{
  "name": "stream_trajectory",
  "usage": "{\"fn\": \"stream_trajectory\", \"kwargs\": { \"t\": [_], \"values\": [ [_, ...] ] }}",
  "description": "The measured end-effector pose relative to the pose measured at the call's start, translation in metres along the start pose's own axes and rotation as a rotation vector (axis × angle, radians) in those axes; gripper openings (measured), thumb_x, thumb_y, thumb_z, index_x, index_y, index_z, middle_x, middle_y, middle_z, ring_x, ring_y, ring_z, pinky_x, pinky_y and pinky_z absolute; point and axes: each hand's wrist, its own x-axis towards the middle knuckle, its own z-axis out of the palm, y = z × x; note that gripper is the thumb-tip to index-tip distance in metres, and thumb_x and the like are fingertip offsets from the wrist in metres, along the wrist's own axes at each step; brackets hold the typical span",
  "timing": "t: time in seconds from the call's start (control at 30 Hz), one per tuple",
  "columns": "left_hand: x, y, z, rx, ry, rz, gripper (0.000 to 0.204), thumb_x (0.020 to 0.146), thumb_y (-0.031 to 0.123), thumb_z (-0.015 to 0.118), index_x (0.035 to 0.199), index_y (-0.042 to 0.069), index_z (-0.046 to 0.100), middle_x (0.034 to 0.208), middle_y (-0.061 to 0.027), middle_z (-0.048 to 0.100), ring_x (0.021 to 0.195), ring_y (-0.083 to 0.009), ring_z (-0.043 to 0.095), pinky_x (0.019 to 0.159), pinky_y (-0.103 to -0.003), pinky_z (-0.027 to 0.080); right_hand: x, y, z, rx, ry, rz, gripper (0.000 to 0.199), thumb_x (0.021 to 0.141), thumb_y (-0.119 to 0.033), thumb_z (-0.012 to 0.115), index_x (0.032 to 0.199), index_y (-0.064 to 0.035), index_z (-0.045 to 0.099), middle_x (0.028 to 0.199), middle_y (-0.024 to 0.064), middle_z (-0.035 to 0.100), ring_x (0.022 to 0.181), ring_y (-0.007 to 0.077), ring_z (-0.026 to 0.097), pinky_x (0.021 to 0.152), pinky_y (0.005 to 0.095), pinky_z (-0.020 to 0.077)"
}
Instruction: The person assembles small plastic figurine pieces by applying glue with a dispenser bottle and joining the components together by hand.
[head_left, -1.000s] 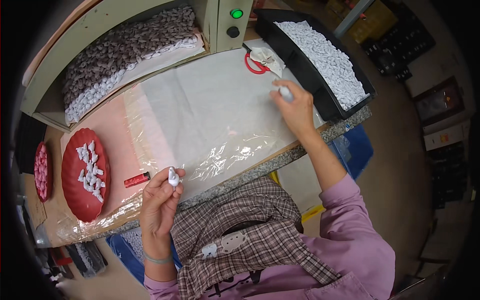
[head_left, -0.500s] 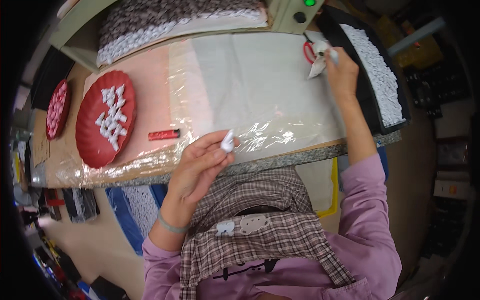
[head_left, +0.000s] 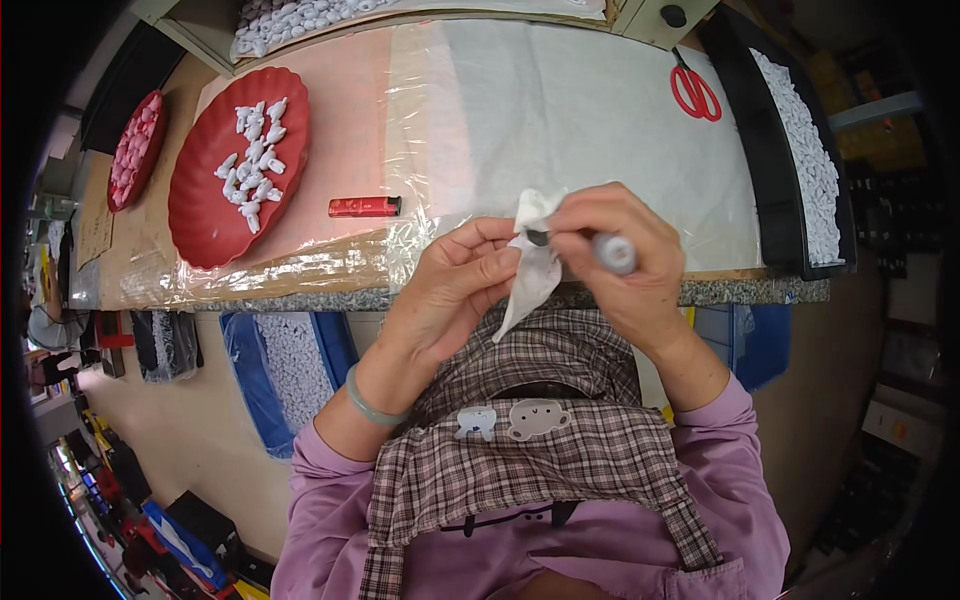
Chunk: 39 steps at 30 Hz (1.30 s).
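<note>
Both hands raised together over the near edge of the surface (head_left: 600,150), just above a checked apron (head_left: 540,450). Left hand (head_left: 455,285) closed around a small white cloth scrap (head_left: 530,270), fingers curled, thumb pinning the upper end while the loose tail hangs down toward the apron. Right hand (head_left: 615,255) closed too, pinching a small dark piece (head_left: 537,238) against the cloth at the fingertips, with a grey, rounded object (head_left: 615,253) gripped between the fingers; exact kind not clear. Pale green bangle (head_left: 368,398) on the left wrist, purple sleeves below.

Behind the hands, clear plastic sheeting (head_left: 480,120) stretched over the surface, wrinkled and glinting near the front edge. To the left, a red scalloped plate (head_left: 235,170) carrying a scatter of small white pieces (head_left: 255,160), and a red lighter (head_left: 364,207) lying flat just beside the plate's right rim. Farther left, a second red plate (head_left: 135,150), seen edge-on. At far right, red-handled scissors (head_left: 695,92) resting near a long black tray (head_left: 775,170) filled with small white pieces. Along the back edge, a heap of pale pieces (head_left: 300,15). Under the surface, a blue bin (head_left: 285,370) holding more white pieces.
</note>
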Motion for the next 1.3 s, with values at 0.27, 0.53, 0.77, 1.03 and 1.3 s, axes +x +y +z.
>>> {"fn": "stream_trajectory", "kwargs": {
  "t": [0.27,0.53,0.77,1.03,1.3],
  "values": [
    [-0.004,0.006,0.000,0.254,-0.012,0.001,0.019,0.080,0.001,0.070,0.098,-0.001,0.063,0.093,-0.0078,0.066,0.080,-0.0121,0.064,0.069,-0.021,0.052,0.006,0.018,-0.007,0.122,-0.369,0.060,0.022,0.070,0.009,0.066,0.087,-0.0040,0.067,0.093,0.0079,0.063,0.080,0.0160,0.062,0.067,0.0261,0.0496],
    [-0.002,0.001,0.003,0.281,-0.002,0.023,0.022,0.079,-0.003,0.069,0.100,-0.005,0.062,0.091,-0.0104,0.066,0.082,-0.0139,0.065,0.076,-0.024,0.054,0.006,0.018,-0.001,-0.062,-0.334,0.045,0.018,0.067,0.007,0.067,0.081,-0.0040,0.063,0.084,0.0054,0.061,0.075,0.0148,0.059,0.062,0.0252,0.0465],
    [0.000,0.010,-0.005,0.045,-0.070,-0.110,0.022,0.084,0.001,0.064,0.105,-0.004,0.061,0.094,-0.0103,0.066,0.084,-0.0146,0.064,0.077,-0.025,0.053,0.002,0.020,0.002,0.058,-0.197,-0.073,0.021,0.069,0.005,0.069,0.087,-0.0062,0.066,0.088,0.0048,0.061,0.076,0.0157,0.061,0.064,0.0274,0.0492],
    [-0.001,0.012,-0.011,-0.036,-0.162,-0.155,0.026,0.087,0.003,0.059,0.111,-0.005,0.058,0.099,-0.0137,0.065,0.083,-0.0144,0.064,0.077,-0.023,0.054,0.005,0.015,-0.025,-0.089,0.034,-0.074,0.023,0.070,0.012,0.059,0.087,-0.0030,0.065,0.094,0.0088,0.059,0.087,0.0167,0.059,0.074,0.0259,0.0477],
    [-0.001,0.019,-0.016,-0.084,-0.179,-0.112,0.031,0.088,0.004,0.057,0.116,-0.006,0.055,0.104,-0.0163,0.064,0.083,-0.0138,0.064,0.076,-0.022,0.054,0.021,0.017,-0.105,-0.688,0.375,-0.240,0.023,0.076,0.011,0.059,0.095,-0.0007,0.065,0.102,0.0096,0.058,0.091,0.0187,0.060,0.081,0.0281,0.0485]
  ]
}}
